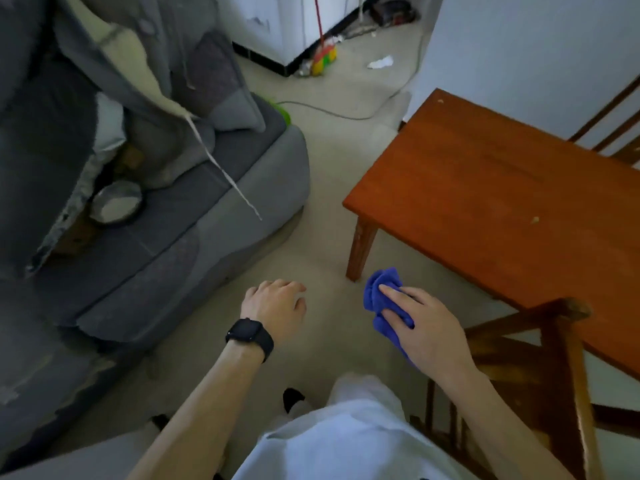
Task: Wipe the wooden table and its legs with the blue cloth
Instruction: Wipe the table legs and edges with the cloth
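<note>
- While the right hand (pixel 427 329) grips the bunched blue cloth (pixel 381 289) at lower centre of the frame, its index finger lies straight along the top of the cloth and the other fingers curl round it.
- The cloth hangs above the floor (pixel 329 168), just below and right of the foot of the bench's near leg (pixel 360 249), with a thin strip of floor showing between them.
- The left hand (pixel 277 306) is left of the cloth and well apart from it, palm down, fingers loosely curled and holding nothing.
- A black watch (pixel 249 336) sits on the left wrist.
- The bench (pixel 502 202), reddish-brown wood, fills the right of the frame, with a few pale specks on its top; only 1 leg shows, at the corner nearest the hands.
- A wooden chair (pixel 561 358) stands at lower right, and its top rail overlaps the bench's near edge in the picture.
- A grey sofa (pixel 207 237) takes up the left half, with cushions heaped on it and a round pale dish (pixel 116 206) on the seat.
- At upper centre a broom (pixel 323 58) with a red handle and a green-and-yellow head stands against a white cabinet.
- A scrap of white paper (pixel 380 62) lies on the floor just right of the broom, and a grey cable (pixel 346 114) trails below both.
- White clothing (pixel 346 445) fills the bottom centre.
</note>
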Demonstrator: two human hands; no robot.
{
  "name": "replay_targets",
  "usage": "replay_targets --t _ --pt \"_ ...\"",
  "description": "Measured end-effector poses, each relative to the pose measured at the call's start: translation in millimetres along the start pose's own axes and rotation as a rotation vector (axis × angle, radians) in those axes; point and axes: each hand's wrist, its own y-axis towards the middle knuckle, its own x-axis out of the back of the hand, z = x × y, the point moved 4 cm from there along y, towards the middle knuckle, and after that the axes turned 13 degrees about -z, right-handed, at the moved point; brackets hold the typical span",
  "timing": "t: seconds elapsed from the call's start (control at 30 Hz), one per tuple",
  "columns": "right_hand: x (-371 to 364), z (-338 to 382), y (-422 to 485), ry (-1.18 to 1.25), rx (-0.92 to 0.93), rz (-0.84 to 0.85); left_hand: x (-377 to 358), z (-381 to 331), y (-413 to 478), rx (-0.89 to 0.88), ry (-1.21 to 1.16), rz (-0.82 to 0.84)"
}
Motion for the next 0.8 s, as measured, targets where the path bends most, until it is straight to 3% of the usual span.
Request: replay_targets --t 0.33,0.57,0.8 --pt "-16.0 1.4 123.7 0.063 -0.503 -0.307 57.1 -3.5 252.2 -0.432 0.122 0.114" --pt "-65.3 -8.2 262.8 0.110 -0.623 -0.238 75.8 -17.5 432.1 -0.549 0.204 0.148" --pt "-48.2 -4.3 385.4 0.121 -0.784 -0.342 84.0 -93.0 571.1 -0.768 0.267 0.259"
